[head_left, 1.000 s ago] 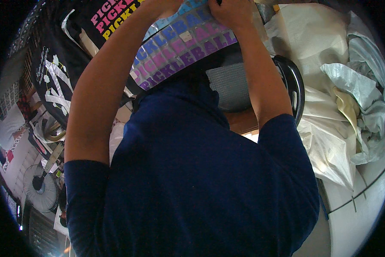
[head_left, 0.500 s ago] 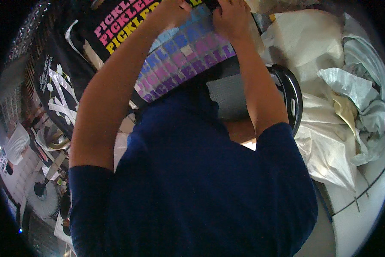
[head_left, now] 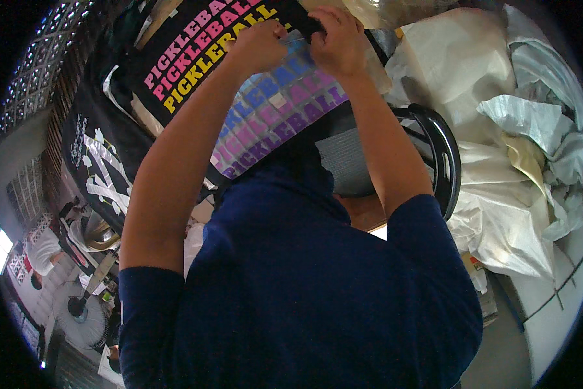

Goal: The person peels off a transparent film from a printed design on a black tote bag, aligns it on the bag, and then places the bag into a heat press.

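A black printed fabric panel (head_left: 291,14) lies across the upper middle with rows of pink and yellow lettering. Over its lower part is a clear film (head_left: 278,113) showing blue, lilac and purple lettering. My left hand (head_left: 256,45) is closed at the film's upper edge, fingers curled onto it beside the yellow row. Just to its right, my right hand (head_left: 337,42) has bent fingers gripping at the panel's upper right, by the film's corner. Exactly what lies under the fingertips is partly hidden.
A black chair arm (head_left: 446,162) curves beside a grey mesh pad (head_left: 346,162). Crumpled cream and silver sheets (head_left: 473,58) fill the right. On the left are a black item with white floral print (head_left: 103,168), a fan (head_left: 77,305) and what appears to be another person (head_left: 42,253).
Both my hands, the fabric and the surroundings appear lower in the picture. More of the pink and yellow rows shows above my hands, whose fingers have shifted along the film's upper edge.
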A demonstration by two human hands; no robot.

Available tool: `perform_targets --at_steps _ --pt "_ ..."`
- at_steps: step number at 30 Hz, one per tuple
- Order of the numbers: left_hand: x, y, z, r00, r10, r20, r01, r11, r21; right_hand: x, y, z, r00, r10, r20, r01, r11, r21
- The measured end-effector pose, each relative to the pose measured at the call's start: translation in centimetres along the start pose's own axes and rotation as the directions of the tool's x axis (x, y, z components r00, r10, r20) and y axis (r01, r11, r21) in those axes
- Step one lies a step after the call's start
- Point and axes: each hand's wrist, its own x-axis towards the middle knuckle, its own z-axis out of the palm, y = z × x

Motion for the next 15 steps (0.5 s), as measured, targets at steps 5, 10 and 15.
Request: perform_targets --at_steps 5,10,15 --pt "-0.8 0.8 -0.3 0.988 0.15 -0.039 -0.149 0.988 0.026 0.1 2.1 1.3 0.989 0.093 -0.114 -0.054 0.95 0.309" --pt "-1.5 1.3 -1.3 0.972 0.233 -0.033 -0.234 0.971 -0.043 -0.6 1.9 1.2 0.967 -0.006 -0.257 0.071 0.966 0.247" --pt "-1.3 0.7 -2.1 0.984 0.158 0.079 -0.157 0.987 -0.023 0.2 0.9 0.0 0.994 0.041 -0.1 -0.015 0.971 0.239"
